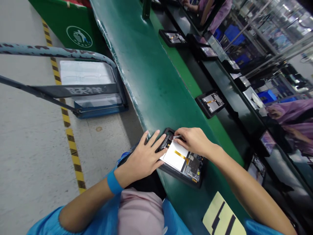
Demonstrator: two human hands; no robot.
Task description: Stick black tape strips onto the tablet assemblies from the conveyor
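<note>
An opened tablet lies in a black tray on the green bench, its white battery, yellow flex strip and circuit board showing. My left hand rests flat on the tablet's near end, fingers spread. My right hand is closed in a pinch on a thin metal tool, probably tweezers, whose tip touches the tablet's top edge. A blue wrist strap circles my left wrist.
Other opened tablets in trays sit along the dark conveyor to the right. People in purple coats work across the line. A yellow label lies on the bench near me. A trolley and a green bin stand on the floor to the left.
</note>
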